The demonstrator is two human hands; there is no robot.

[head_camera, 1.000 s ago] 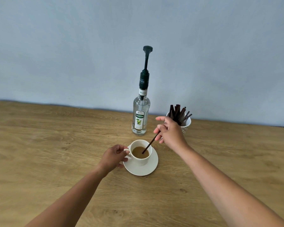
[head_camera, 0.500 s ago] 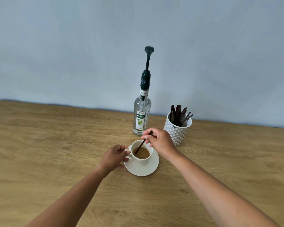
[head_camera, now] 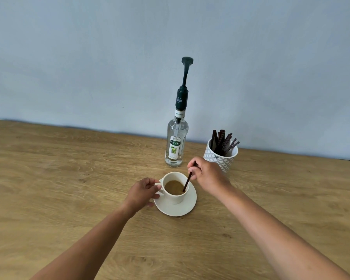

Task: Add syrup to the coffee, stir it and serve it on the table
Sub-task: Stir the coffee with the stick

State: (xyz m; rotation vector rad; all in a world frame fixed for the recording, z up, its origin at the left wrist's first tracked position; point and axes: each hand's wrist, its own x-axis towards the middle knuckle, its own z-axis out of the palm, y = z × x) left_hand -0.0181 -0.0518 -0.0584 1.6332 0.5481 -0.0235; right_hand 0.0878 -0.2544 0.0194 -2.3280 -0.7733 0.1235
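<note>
On a wooden worktop (head_camera: 69, 178) against a pale blue wall stand one white cup (head_camera: 175, 187) of light brown coffee (head_camera: 173, 187) on one white saucer (head_camera: 176, 207), one clear syrup bottle (head_camera: 176, 144) with a tall dark pump on top, and one patterned white pot (head_camera: 220, 158) holding a bundle of dark stir sticks, too tightly packed to count. Two bare forearms reach in from the near edge. The left hand (head_camera: 141, 193) has its grip closed on the cup's handle at the cup's left side, steadying it. The right hand (head_camera: 207, 174) pinches one dark stirrer (head_camera: 187, 181) between thumb and fingers, just above the cup's right rim, with the stirrer's lower end dipped into the coffee near the right wall of the cup. The bottle stands just behind the cup, the pot to the bottle's right, partly hidden by the right hand. Compared with half a second ago, the stirrer's tip has swung from the left side of the coffee to the right, and the right hand has shifted a little rightward; the left hand, cup, saucer, bottle and pot have kept their places.
</note>
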